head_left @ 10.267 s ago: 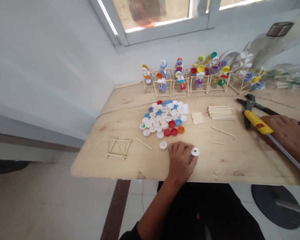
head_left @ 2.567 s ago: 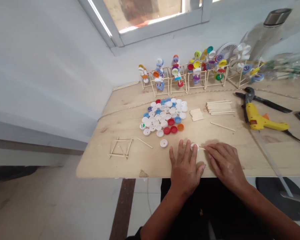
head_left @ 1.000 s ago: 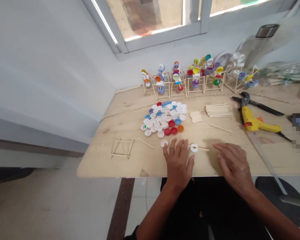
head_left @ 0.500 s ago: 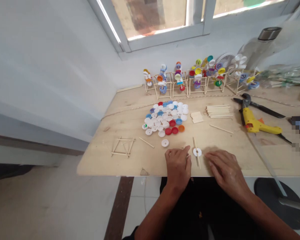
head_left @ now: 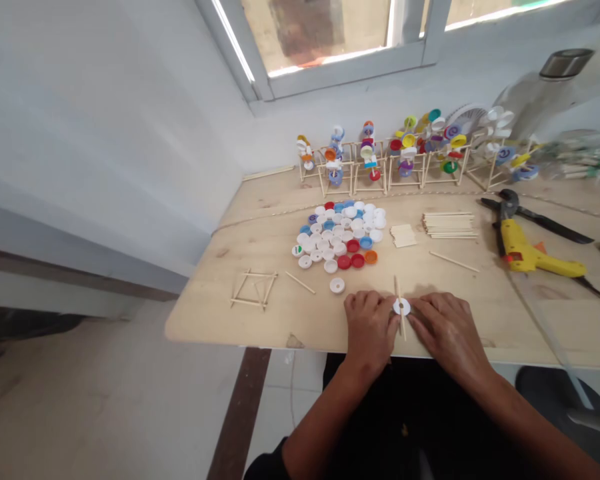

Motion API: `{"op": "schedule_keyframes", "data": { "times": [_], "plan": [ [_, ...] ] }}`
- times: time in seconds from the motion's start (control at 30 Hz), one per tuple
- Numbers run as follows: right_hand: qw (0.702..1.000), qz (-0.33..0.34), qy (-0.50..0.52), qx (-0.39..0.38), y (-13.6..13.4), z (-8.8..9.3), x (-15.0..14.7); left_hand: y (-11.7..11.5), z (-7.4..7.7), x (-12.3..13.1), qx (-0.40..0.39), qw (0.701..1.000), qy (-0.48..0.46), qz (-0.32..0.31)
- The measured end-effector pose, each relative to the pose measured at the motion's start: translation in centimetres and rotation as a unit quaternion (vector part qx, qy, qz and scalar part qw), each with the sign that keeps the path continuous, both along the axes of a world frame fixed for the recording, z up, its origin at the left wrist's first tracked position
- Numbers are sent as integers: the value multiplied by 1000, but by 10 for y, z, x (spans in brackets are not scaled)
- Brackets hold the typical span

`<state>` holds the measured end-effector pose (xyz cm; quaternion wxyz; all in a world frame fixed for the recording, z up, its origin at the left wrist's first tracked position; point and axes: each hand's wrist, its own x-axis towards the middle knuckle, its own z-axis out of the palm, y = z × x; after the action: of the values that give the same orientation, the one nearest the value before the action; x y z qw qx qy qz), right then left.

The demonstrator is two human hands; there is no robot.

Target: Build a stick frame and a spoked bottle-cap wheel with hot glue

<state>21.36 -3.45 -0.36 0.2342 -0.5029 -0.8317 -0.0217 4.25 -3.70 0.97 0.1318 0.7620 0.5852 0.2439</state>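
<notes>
A white bottle cap (head_left: 407, 307) lies near the front edge of the table, with a thin wooden stick (head_left: 398, 287) across its middle, pointing away from me. My left hand (head_left: 370, 330) holds the cap's left edge with its fingertips, fingers curled. On the opposite edge, the closed fingers of my right hand (head_left: 449, 333) grip it too. Just beyond my left hand lies a loose white cap (head_left: 337, 285) with a dark spot at its centre. Farther back is a cluster of white, blue, red and orange caps (head_left: 333, 236).
A square stick frame (head_left: 250, 303) and a single stick (head_left: 301, 282) lie left. Behind are short sticks (head_left: 403, 235) and longer sticks (head_left: 449, 225). A yellow glue gun (head_left: 535, 250) and black-handled pliers (head_left: 545, 220) lie right. Several cap-wheel models (head_left: 370, 167) line the wall.
Both hands have closed in from either side and now touch the white cap under the stick. The view has shifted slightly.
</notes>
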Motion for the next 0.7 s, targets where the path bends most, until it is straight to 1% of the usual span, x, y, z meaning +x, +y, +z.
{"op": "schedule_keyframes", "data": {
  "times": [0.17, 0.43, 0.7],
  "plan": [
    [1000, 5, 6, 24, 2, -3, 0, 1, -2, -2, 19, 1000, 23, -10],
    [1000, 0, 13, 7, 2, -4, -1, 1, -5, -3, 31, 999, 27, -11],
    [1000, 3, 19, 14, 1, -2, -2, 0, -4, -3, 35, 999, 36, -14]
  ]
}}
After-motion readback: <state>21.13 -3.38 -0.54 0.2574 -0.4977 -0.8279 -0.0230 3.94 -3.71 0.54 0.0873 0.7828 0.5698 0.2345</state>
